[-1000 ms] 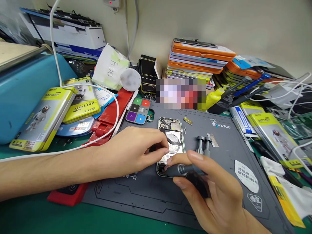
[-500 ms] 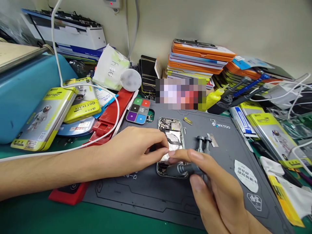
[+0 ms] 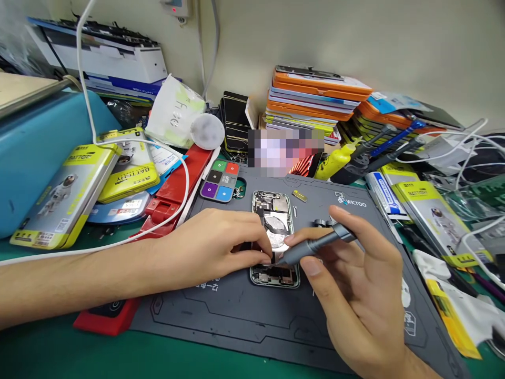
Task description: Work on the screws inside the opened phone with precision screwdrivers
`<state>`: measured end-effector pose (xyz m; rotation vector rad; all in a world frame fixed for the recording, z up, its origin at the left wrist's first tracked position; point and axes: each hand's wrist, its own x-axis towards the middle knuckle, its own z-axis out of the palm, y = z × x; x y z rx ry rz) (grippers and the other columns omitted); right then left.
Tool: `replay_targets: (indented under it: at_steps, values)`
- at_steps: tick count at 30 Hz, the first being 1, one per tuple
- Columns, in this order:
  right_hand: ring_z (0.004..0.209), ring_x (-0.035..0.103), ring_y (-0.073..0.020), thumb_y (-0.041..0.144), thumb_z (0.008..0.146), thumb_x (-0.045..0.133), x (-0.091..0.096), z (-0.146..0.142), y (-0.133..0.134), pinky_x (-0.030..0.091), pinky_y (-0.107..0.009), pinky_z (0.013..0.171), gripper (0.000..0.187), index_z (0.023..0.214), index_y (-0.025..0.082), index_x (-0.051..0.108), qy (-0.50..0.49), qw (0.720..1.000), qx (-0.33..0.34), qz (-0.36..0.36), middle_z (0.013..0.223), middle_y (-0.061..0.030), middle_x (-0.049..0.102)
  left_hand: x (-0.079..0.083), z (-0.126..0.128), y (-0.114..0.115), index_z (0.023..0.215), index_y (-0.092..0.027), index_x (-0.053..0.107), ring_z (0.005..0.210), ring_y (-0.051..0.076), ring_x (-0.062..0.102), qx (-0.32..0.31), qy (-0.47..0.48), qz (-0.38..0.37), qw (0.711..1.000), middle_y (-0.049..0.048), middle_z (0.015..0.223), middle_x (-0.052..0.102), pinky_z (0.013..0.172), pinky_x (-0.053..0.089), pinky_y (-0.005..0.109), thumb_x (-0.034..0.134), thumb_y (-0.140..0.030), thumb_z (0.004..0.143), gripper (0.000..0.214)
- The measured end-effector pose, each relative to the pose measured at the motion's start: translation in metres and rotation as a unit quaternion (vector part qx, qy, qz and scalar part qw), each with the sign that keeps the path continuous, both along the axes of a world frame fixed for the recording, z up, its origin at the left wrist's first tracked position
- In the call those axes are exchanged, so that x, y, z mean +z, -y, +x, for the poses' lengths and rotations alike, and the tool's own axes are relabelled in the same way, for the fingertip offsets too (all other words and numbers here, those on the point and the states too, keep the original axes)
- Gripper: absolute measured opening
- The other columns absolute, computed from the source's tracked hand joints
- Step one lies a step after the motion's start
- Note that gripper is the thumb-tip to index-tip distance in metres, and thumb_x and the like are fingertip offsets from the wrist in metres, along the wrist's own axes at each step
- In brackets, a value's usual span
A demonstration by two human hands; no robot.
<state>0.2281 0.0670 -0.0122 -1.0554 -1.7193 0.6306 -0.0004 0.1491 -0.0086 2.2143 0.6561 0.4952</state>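
An opened phone (image 3: 282,242) lies on the dark grey mat (image 3: 236,310), its inner boards and a round coil showing. My left hand (image 3: 232,237) reaches over the phone's left edge, thumb and fingers pinched together above its lower half; what they hold is too small to make out. In my right hand (image 3: 363,279), a grey screwdriver (image 3: 307,250) is gripped at a slant between fingers and thumb. Its tip points left and down into the phone, close to my left fingertips. Behind the right fingers, other grey screwdrivers (image 3: 320,223) are mostly hidden.
A colour-squared tray (image 3: 219,180) sits beyond the phone, with a small gold part (image 3: 300,196) to its right. Battery boxes (image 3: 67,195), a red tool (image 3: 177,192) and a white cable (image 3: 187,181) crowd the left. More battery boxes (image 3: 442,221) stand right; a yellow bottle (image 3: 337,160) is behind.
My right hand has turned and lifted the screwdriver's handle end, so the tool slants down toward my left fingertips. My left hand stays pinched over the phone. The view has shifted slightly.
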Motion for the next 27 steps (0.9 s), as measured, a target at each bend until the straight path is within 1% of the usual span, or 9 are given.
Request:
replay_targets:
  at_steps: [4, 7, 10, 14, 21, 27]
  values:
    - [0.099, 0.07, -0.0203, 0.003, 0.101, 0.052, -0.0014, 0.0011, 0.0004, 0.064, -0.036, 0.079, 0.065, 0.159, 0.031, 0.041, -0.003, 1.0, 0.006, 0.018, 0.121, -0.0097, 0.068, 0.0003, 0.0002, -0.0002, 0.107, -0.022, 0.074, 0.098, 0.011, 0.068, -0.011, 0.005, -0.004, 1.0, -0.0025, 0.107, 0.072, 0.085, 0.044, 0.021, 0.063, -0.027, 0.106, 0.012]
    - [0.103, 0.069, -0.0191, -0.001, 0.099, 0.052, -0.0033, 0.0025, 0.0003, 0.063, -0.035, 0.082, 0.07, 0.16, 0.029, 0.038, 0.005, 0.999, 0.02, 0.032, 0.128, -0.0108, 0.065, 0.001, 0.0009, 0.0, 0.108, -0.022, 0.075, 0.096, 0.012, 0.069, -0.015, 0.002, -0.005, 1.0, -0.0019, 0.106, 0.073, 0.083, 0.045, 0.021, 0.063, -0.026, 0.106, 0.013]
    - [0.104, 0.069, -0.0189, -0.004, 0.097, 0.053, -0.0056, 0.0035, 0.0014, 0.063, -0.036, 0.082, 0.074, 0.161, 0.028, 0.034, 0.011, 0.999, 0.032, 0.04, 0.129, -0.0111, 0.065, 0.0012, 0.0015, -0.0001, 0.107, -0.023, 0.076, 0.096, 0.013, 0.069, -0.015, -0.003, -0.009, 1.0, -0.0014, 0.106, 0.073, 0.082, 0.045, 0.021, 0.064, -0.024, 0.105, 0.012]
    - [0.108, 0.07, -0.02, -0.005, 0.097, 0.053, -0.0062, 0.0025, 0.0015, 0.062, -0.037, 0.083, 0.074, 0.161, 0.027, 0.034, 0.01, 0.999, 0.032, 0.039, 0.129, -0.0119, 0.065, -0.0004, 0.0015, -0.0001, 0.108, -0.023, 0.075, 0.096, 0.013, 0.069, -0.013, -0.007, -0.002, 1.0, -0.0015, 0.107, 0.073, 0.082, 0.046, 0.022, 0.064, -0.026, 0.105, 0.012]
    - [0.113, 0.069, -0.0187, -0.006, 0.098, 0.051, -0.0055, 0.0019, -0.0009, 0.063, -0.035, 0.087, 0.073, 0.161, 0.027, 0.033, 0.0, 0.999, 0.038, 0.038, 0.129, -0.0114, 0.062, -0.0034, 0.0012, 0.0004, 0.107, -0.024, 0.072, 0.096, 0.011, 0.067, -0.013, -0.014, 0.009, 1.0, -0.0047, 0.108, 0.072, 0.082, 0.043, 0.021, 0.063, -0.027, 0.105, 0.009]
    - [0.11, 0.068, -0.0156, -0.004, 0.1, 0.05, -0.0046, 0.0024, 0.0014, 0.062, -0.032, 0.089, 0.07, 0.16, 0.028, 0.035, -0.024, 0.998, 0.031, 0.04, 0.124, -0.0083, 0.064, -0.0007, 0.0029, 0.001, 0.106, -0.023, 0.067, 0.094, 0.013, 0.065, -0.01, -0.044, 0.004, 0.999, -0.0039, 0.106, 0.07, 0.079, 0.041, 0.024, 0.06, -0.031, 0.107, 0.01]
